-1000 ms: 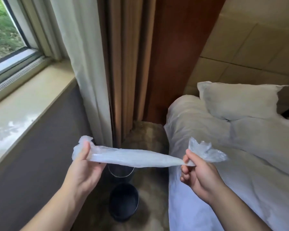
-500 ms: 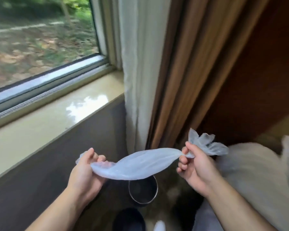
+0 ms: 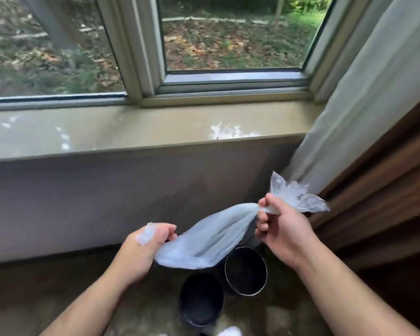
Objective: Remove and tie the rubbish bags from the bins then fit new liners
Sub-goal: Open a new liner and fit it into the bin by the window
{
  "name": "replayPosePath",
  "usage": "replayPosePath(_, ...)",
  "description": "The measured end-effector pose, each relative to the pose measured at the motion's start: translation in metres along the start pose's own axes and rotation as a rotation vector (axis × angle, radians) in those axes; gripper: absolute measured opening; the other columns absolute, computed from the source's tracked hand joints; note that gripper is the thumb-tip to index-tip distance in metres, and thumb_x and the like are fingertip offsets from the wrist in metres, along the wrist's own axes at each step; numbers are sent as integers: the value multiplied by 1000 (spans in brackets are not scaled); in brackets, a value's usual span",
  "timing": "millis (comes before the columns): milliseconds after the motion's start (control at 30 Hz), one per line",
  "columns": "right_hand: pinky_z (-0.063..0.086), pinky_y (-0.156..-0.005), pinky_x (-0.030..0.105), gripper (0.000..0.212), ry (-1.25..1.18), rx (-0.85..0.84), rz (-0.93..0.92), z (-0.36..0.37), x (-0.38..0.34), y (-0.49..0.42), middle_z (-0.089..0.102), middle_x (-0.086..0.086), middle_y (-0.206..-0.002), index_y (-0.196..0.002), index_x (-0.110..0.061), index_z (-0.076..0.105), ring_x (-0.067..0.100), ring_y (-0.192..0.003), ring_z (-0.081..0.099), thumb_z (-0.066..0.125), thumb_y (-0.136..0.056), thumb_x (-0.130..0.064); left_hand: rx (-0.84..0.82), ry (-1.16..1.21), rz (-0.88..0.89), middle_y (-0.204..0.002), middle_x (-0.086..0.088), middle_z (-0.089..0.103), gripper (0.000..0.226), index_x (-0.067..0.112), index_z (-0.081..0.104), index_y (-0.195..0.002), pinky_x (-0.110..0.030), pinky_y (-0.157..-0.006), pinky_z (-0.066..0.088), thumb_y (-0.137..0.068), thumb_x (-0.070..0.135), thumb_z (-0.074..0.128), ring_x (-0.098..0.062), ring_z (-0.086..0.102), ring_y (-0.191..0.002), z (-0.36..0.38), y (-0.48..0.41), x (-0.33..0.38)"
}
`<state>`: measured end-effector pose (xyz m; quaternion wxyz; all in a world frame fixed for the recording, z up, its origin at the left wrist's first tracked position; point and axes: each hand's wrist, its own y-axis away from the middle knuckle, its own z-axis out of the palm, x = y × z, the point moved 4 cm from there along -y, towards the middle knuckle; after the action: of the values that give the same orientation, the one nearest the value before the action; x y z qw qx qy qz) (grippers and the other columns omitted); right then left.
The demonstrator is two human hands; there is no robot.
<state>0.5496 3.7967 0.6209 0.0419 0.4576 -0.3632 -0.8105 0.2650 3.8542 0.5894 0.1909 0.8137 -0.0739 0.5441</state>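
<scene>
I hold a thin translucent white bag (image 3: pixel 211 236) stretched between both hands at waist height. My left hand (image 3: pixel 144 248) grips its lower left end, a scrap of plastic showing over the knuckles. My right hand (image 3: pixel 280 229) pinches the gathered neck, and the loose frilled end sticks out above the thumb. The bag sags in the middle. Below it on the floor stand two small round bins: one with a bright metal rim (image 3: pixel 246 271) and a dark one (image 3: pixel 201 299) in front of it. Both look bare inside.
A beige window sill (image 3: pixel 141 132) runs across in front of me above a grey wall (image 3: pixel 102 190). A pale curtain (image 3: pixel 364 93) and brown drapes (image 3: pixel 398 180) hang at the right. The floor is brown carpet (image 3: pixel 34 299).
The view has swung left from the bed to the window. My hands came closer together, so the taut twisted bag now sags and spreads; my left hand has dropped lower.
</scene>
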Motion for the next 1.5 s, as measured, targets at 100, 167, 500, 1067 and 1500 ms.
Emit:
replayPosePath(100,37,-59,29,15,56,8,13,11,22,17,50,8,-65,-89,-11,61,16,-53,42,59,-97,-23,29,337,-103,-95,-2,76,53,15,70,-105,-19,-65,54,-83,63,62,-14,71,-83,-8,14,-21)
replayPosePath(167,39,-58,28,13,96,18,-13,16,35,26,52,11,-67,-90,-8,61,17,-54,46,60,-96,-19,3,473,-143,-89,-10,73,50,10,72,-97,-22,-64,54,-77,56,74,-16,67,-77,-7,23,-31)
replayPosePath(500,41,-63,32,26,152,-110,23,40,50,49,54,10,-68,-81,-13,59,20,-56,45,54,-97,-33,15,550,-355,-100,-10,76,43,2,73,-102,-26,-81,49,-103,34,44,-20,70,-101,-8,68,-56)
replayPosePath(1067,40,-64,29,16,233,-248,-22,-34,36,-33,51,4,-67,-83,-15,60,12,-58,47,63,-94,-27,95,-363,-238,-84,15,69,9,40,64,-84,-20,-70,46,-85,35,72,-4,63,-79,72,26,-87)
replayPosePath(1500,50,-70,31,22,381,-98,-27,-119,216,-110,70,7,-83,-102,-8,72,15,-69,63,70,-86,-22,116,-516,-308,-83,9,53,11,40,71,-90,-36,-83,46,-91,40,60,-18,53,-89,151,17,-299)
